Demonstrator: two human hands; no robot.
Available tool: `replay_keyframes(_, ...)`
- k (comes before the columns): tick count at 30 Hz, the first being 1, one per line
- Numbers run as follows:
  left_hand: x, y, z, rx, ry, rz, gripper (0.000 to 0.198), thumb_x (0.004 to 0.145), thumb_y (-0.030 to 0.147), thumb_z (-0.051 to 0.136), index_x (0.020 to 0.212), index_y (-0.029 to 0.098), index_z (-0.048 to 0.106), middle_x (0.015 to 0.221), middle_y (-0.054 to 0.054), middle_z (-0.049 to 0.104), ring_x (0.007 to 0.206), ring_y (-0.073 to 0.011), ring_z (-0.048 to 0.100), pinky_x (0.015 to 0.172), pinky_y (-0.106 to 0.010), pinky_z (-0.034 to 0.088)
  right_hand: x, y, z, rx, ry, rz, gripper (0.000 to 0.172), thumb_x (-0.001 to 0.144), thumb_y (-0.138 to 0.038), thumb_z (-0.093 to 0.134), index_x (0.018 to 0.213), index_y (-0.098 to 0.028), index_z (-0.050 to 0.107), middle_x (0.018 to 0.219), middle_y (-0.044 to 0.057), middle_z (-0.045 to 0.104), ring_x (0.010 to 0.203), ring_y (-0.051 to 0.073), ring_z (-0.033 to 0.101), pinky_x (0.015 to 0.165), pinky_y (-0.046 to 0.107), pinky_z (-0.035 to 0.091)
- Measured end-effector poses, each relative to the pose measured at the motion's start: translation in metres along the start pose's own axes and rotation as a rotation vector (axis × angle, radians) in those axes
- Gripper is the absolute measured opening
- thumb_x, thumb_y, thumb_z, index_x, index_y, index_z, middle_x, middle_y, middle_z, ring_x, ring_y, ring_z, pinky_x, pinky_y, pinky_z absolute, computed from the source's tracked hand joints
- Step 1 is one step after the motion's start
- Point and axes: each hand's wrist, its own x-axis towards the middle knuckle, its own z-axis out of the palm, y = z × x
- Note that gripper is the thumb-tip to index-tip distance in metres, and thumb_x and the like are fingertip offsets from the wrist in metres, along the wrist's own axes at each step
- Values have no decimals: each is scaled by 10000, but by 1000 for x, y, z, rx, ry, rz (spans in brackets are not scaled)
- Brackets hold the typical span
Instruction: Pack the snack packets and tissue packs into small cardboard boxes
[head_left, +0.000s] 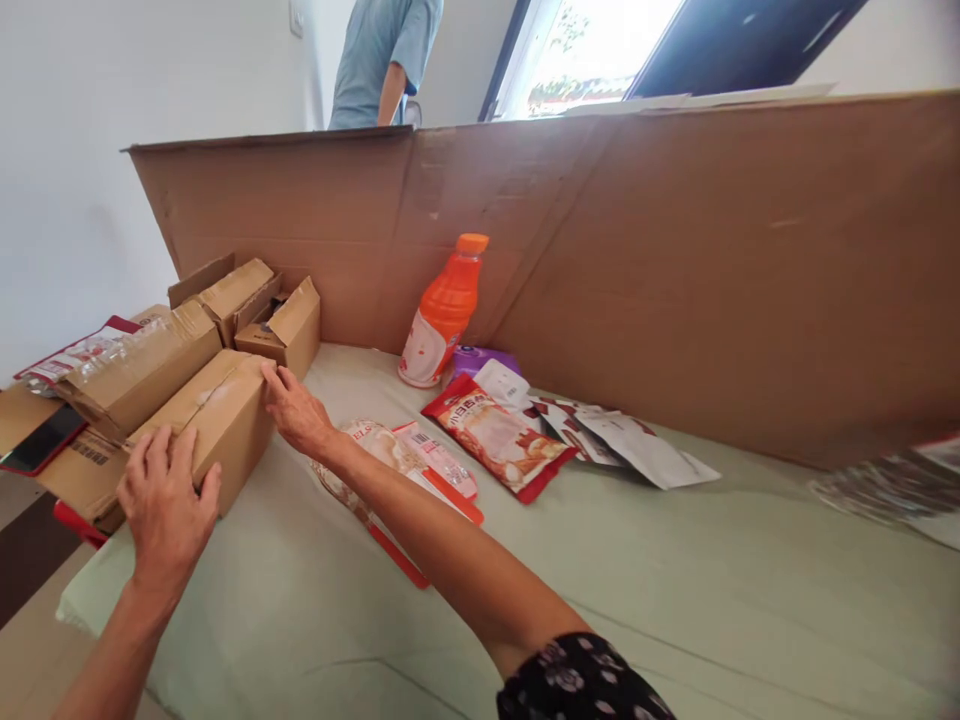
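Observation:
A long, closed cardboard box [238, 432] lies at the left end of the cloth-covered table. My left hand [166, 500] grips its near end, fingers over the top and thumb along the side. At the far end, my right hand [297, 408] has its fingers curled against the upper corner; part of its grip is hidden. Beneath my right forearm lie partly covered red and white packages [381, 440] and a pink pack [439, 458]. A red food bag [499, 438] rests beside them.
More cardboard boxes [154, 370] crowd the left, with a phone-like dark object [46, 440]. An orange bottle [448, 310] stands before a tall cardboard panel [675, 270]. White packets [637, 448] and a purple pack [487, 358] lie along it. A person [384, 60] is behind.

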Motion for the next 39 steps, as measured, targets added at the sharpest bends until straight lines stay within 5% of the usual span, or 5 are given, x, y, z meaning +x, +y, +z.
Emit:
replay_keyframes(10, 29, -15, 19, -176, -90, -38, 504, 1007, 476, 457, 1391, 179, 592, 1568, -133, 480, 1507, -474, 332, 1172, -732, 325, -105, 104, -59, -220, 13, 320, 621, 973, -445, 601, 1499, -133, 493, 1600, 225, 437, 1458, 364, 436, 1152, 527, 363)
replay_keyframes(18, 11, 7, -4, -276, 52, 46, 805, 935, 447, 633, 1616, 372, 211, 1763, -1, 17, 1580, -511, 20, 1244, -772, 62, -143, 89, -60, -209, -57, 387, 539, 919, -466, 722, 1316, -119, 610, 1349, 205, 660, 1267, 348, 585, 1025, 459, 405)
replay_keyframes(24, -80, 72, 25, -692, -337, -40, 718, 935, 610, 552, 1505, 191, 434, 1319, -199, 630, 934, -311, 757, 741, -494, 670, -179, 87, -72, -128, -44, 365, 421, 949, -358, 706, 1294, -137, 610, 1304, 162, 693, 1231, 305, 597, 986, 413, 378)
replay_keyframes(30, -113, 138, 36, -1258, -749, -538, 1081, 669, 637, 841, 1546, 213, 371, 1381, -197, 618, 1094, -333, 727, 861, -419, 643, -239, 89, -80, -77, -32, 370, 373, 958, -276, 676, 1285, -127, 575, 1233, 155, 713, 1173, 291, 626, 957, 396, 376)
replay_keyframes(39, -129, 253, 33, -1545, -984, -664, 1057, 655, 428, 898, 1553, 319, 352, 1662, -134, 322, 1436, -389, 491, 1096, -521, 535, -277, 144, -140, -133, 39, 411, 360, 871, -193, 702, 1211, -251, 598, 1070, -2, 754, 1030, 226, 678, 852, 306, 432)
